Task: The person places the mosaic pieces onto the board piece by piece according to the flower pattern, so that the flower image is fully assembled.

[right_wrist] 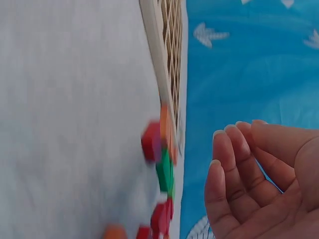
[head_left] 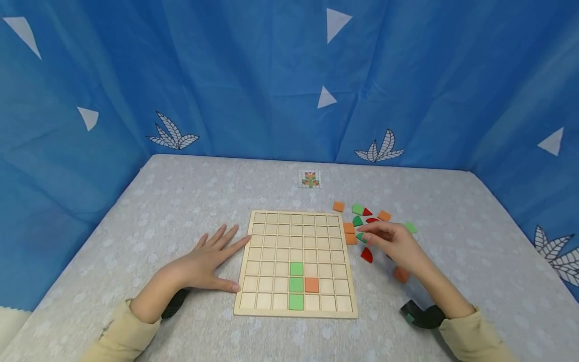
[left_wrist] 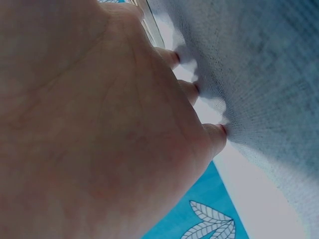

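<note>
A wooden grid board (head_left: 294, 315) lies on the table. In its lower rows sit a column of green square tiles (head_left: 296, 285) and one orange tile (head_left: 311, 285). My left hand (head_left: 203, 264) rests spread at the board's left edge; its index fingertip and thumb touch the frame, and other fingertips press the cloth (left_wrist: 269, 99). Right of the board, my right hand (head_left: 395, 244) hovers over loose pieces, thumb and fingertips close together. Nothing shows between them in the right wrist view. A dark green piece (head_left: 360, 237) lies just below those fingertips in the head view.
Red quarter-round pieces (head_left: 367, 255), orange tiles (head_left: 349, 228) and light green pieces (head_left: 358, 208) lie scattered right of the board. A small printed pattern card (head_left: 309, 179) lies behind it. A blue curtain (head_left: 253, 90) hangs around the table's back and sides.
</note>
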`<state>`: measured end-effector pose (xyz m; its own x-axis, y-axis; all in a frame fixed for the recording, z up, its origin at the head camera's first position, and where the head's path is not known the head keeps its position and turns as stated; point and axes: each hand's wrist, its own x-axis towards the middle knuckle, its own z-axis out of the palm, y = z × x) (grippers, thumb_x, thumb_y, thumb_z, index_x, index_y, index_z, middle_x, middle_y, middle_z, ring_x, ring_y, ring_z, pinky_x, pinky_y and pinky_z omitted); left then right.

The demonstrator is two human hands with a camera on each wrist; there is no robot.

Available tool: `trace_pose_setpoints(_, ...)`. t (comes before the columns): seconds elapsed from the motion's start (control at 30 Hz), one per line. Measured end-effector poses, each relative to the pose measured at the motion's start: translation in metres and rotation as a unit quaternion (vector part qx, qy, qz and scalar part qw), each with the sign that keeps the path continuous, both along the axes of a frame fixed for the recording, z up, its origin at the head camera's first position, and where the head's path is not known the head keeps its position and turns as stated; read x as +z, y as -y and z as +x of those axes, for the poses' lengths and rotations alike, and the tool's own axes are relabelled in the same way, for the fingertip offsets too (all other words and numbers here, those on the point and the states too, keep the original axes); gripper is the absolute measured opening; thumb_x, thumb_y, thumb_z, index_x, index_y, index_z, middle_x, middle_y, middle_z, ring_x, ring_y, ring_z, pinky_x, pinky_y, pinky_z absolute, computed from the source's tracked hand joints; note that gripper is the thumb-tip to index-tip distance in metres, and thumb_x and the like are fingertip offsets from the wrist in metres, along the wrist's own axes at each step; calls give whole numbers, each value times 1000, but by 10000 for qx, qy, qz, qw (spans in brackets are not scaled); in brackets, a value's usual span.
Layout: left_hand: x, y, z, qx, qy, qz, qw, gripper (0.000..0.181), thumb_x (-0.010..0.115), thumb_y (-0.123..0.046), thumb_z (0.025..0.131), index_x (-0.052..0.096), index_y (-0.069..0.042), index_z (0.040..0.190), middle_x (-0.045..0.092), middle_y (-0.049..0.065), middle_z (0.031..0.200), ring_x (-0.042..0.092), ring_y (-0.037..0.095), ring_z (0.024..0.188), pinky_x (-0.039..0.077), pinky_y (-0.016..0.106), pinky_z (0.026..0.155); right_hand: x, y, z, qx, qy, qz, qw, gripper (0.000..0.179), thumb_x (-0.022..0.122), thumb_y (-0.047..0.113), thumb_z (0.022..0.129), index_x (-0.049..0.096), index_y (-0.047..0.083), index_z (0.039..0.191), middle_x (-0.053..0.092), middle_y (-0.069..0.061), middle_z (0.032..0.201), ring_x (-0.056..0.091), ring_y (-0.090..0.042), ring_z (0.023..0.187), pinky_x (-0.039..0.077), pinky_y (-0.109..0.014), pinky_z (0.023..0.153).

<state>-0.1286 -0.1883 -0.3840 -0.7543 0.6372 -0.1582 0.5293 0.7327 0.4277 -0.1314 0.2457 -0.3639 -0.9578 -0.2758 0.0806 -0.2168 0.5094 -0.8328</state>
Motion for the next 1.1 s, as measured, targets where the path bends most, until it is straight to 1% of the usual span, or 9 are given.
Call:
trace_pose_setpoints(0.1, 0, 0, 0, -8, 1, -22, 10000, 103, 59, -71, 73, 16, -22, 152, 1, 16, 154, -5, 39, 137, -1, 64, 101, 0, -11, -5, -301, 153, 51, 9994, 29, 61, 21, 93, 65, 0, 114, 64, -15, 100, 60, -28, 81, 51, -29, 65)
trace_pose_setpoints(0.13, 0, 0, 0, -6, -6, -24, 10000, 102, 59, -71, 73, 16, -22, 152, 2, 16, 154, -5, 39, 137, -1, 64, 101, 1, -15, -7, -388, 149, 71, 9991, 31, 61, 22, 93, 64, 0, 114, 64, -16, 101, 60, -27, 82, 52, -30, 69)
trace_pose_setpoints(0.23, 1, -1, -1, 2, -24, -32, 10000, 102, 59, -71, 73, 16, -22, 152, 2, 16, 154, -5, 39, 137, -1, 64, 101, 1, -26, -11, -641, 183, 63, 9978, 32, 58, 22, 95, 63, -2, 115, 63, -19, 103, 61, -25, 82, 52, -30, 70)
trace_pose_setpoints(0.43, 2, -1, -1, 15, -13, -63, 10000, 103, 59, -71, 73, 16, -22, 152, 2, 16, 154, -5, 39, 137, -1, 64, 101, 0, -46, -18, -954, 285, 253, 9947, 38, 54, 27, 97, 60, -2, 121, 61, -20, 107, 61, -20, 84, 52, -27, 72)
trace_pose_setpoints(0.63, 0, 0, 0, 8, -8, -43, 10000, 103, 59, -71, 72, 16, -22, 152, 2, 16, 154, -5, 39, 137, -1, 64, 102, -1, -71, -18, -1070, 73, 312, 9937, 40, 53, 28, 97, 58, -4, 122, 58, -21, 113, 58, -7, 88, 49, -20, 73)
trace_pose_setpoints(0.77, 1, 0, 0, 22, 4, -47, 10000, 102, 60, -70, 73, 16, -22, 152, 2, 16, 154, -5, 39, 137, -1, 64, 102, -6, -89, -20, -1500, -163, 440, 9876, 38, 55, 26, 96, 58, -4, 120, 59, -13, 113, 54, -3, 86, 46, -15, 69)
trace_pose_setpoints(0.87, 2, 0, 1, 32, 14, -47, 10000, 102, 61, -69, 73, 17, -21, 152, 2, 16, 154, -5, 39, 137, -1, 63, 102, -11, -96, -21, -1738, -186, 600, 9828, 37, 55, 25, 96, 58, -4, 120, 57, -9, 109, 53, -7, 80, 46, -18, 63)
trace_pose_setpoints(0.93, 3, 0, 2, 30, 27, -18, 10000, 102, 61, -69, 73, 17, -20, 152, 2, 17, 154, -5, 40, 137, -1, 64, 102, -14, -99, -21, -1761, -53, 690, 9819, 38, 56, 24, 96, 57, -4, 121, 57, -11, 108, 53, -11, 78, 46, -21, 60)
trace_pose_setpoints(1.1, 5, 0, 3, 33, 103, 53, 9999, 101, 61, -68, 74, 18, -19, 152, 3, 18, 154, -4, 41, 137, -2, 64, 101, -19, -103, -23, -1402, 316, 1036, 9842, 44, 56, 23, 96, 52, -6, 128, 52, -24, 116, 52, -19, 83, 46, -24, 59)
